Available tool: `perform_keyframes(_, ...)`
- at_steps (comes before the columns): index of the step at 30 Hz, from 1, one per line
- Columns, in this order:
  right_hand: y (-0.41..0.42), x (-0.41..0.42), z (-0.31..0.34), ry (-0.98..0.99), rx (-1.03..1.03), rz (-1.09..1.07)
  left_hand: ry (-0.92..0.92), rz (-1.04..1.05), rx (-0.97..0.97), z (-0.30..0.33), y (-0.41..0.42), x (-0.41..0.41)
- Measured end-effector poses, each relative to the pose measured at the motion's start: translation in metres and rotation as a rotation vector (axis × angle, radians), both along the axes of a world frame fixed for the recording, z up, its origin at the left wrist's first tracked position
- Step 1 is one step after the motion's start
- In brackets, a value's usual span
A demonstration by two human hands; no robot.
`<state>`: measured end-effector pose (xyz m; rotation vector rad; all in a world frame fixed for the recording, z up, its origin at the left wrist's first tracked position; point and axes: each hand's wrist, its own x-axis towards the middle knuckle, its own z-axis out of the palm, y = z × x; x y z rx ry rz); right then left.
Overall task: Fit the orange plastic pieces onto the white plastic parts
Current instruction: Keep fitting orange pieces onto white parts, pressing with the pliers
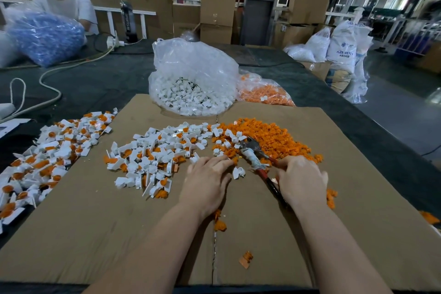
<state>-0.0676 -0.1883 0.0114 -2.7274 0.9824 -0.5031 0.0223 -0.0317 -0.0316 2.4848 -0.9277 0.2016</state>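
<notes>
Here, the lone white plastic part (238, 172) serves as landmark: it lies on the cardboard sheet (95, 234), its ring end turned toward the pliers. My left hand (208, 180) rests just to its left, palm down, fingers extended and holding nothing, fingertips nearly at the part. My right hand (301, 180) lies on the far side of it, to the right, beyond the red-handled pliers (256, 157); whether its fingers grasp a handle or an orange piece I cannot tell (the palm hides them). The pliers run diagonally, head up and away from the part, handles toward me. The orange plastic pieces (269, 138) are heaped behind and right of the part; loose white parts with some orange (152, 153) spread to its left. In my judgement the left hand is nearer and should take the part. Bare cardboard below the part offers open room.
</notes>
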Motion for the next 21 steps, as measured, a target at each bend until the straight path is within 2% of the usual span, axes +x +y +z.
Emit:
perform_keyframes(4,-0.001,0.000,-0.002,0.107,0.006,0.006,0.016,0.022,-0.092,0.004,0.002,-0.001)
perform_keyframes(7,-0.002,-0.001,-0.003,0.117,-0.010,-0.010,0.034,0.057,-0.145,0.006,0.002,-0.001)
perform_keyframes(10,0.002,0.000,-0.002,0.012,-0.060,0.032,0.050,0.084,-0.108,0.004,0.002,0.002)
perform_keyframes(13,0.017,0.004,-0.002,-0.181,-0.090,0.197,0.067,0.129,-0.069,0.003,0.002,0.003)
perform_keyframes(15,0.030,0.010,-0.003,-0.253,-0.038,0.319,0.079,0.137,-0.070,0.003,0.001,0.002)
perform_keyframes(18,0.047,0.019,-0.012,-0.307,0.034,0.433,0.122,0.102,-0.106,0.005,0.002,0.000)
perform_keyframes(21,0.055,0.025,-0.025,-0.285,0.068,0.431,0.132,0.061,-0.172,0.009,0.004,-0.001)
